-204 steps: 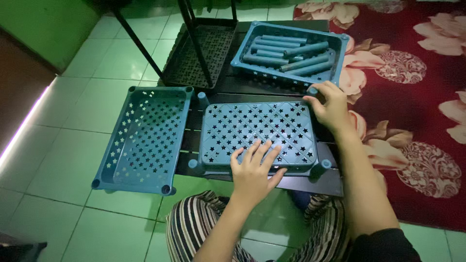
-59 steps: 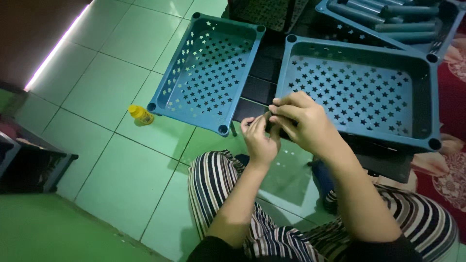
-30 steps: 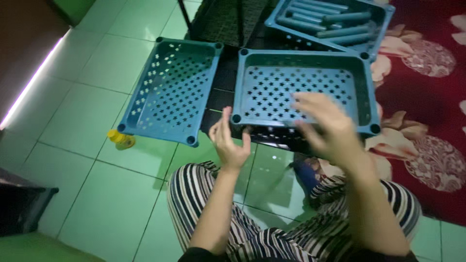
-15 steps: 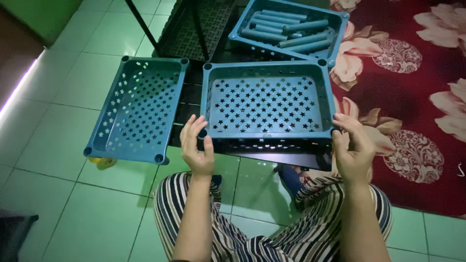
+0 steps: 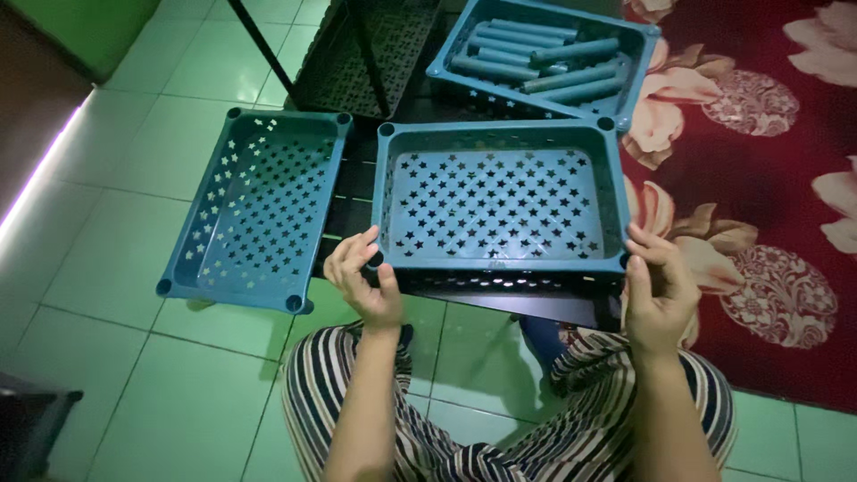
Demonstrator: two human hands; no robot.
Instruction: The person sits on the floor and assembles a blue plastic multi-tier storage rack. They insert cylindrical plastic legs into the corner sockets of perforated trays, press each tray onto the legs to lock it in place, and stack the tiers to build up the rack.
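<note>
The blue tray (image 5: 500,201) with star-shaped holes sits in front of me at twelve o'clock, resting on a black tray (image 5: 500,284) whose edge shows just beneath it. My left hand (image 5: 364,281) has its grip closed around the near left corner post of the blue tray; my right hand (image 5: 659,290) has its grip closed on the near right corner.

I count three blue trays. The second tray (image 5: 254,210), empty and slightly tilted, lies at ten o'clock on the green tile floor (image 5: 116,268), just beside the one I hold. The third tray (image 5: 544,58) lies at one o'clock, well beyond my hands, and holds a pile of blue-grey tubes (image 5: 536,62); I can make out about nine, though they overlap and I cannot count them surely.

A black mesh shelf (image 5: 366,49) with thin black legs is at eleven o'clock, cut off by the top edge. A red rug (image 5: 759,178) with pale flower patterns covers the floor at three o'clock. My striped trousers (image 5: 500,428) fill the six o'clock area. A dark thing at the lower left corner is cut off and I cannot tell what it is.
</note>
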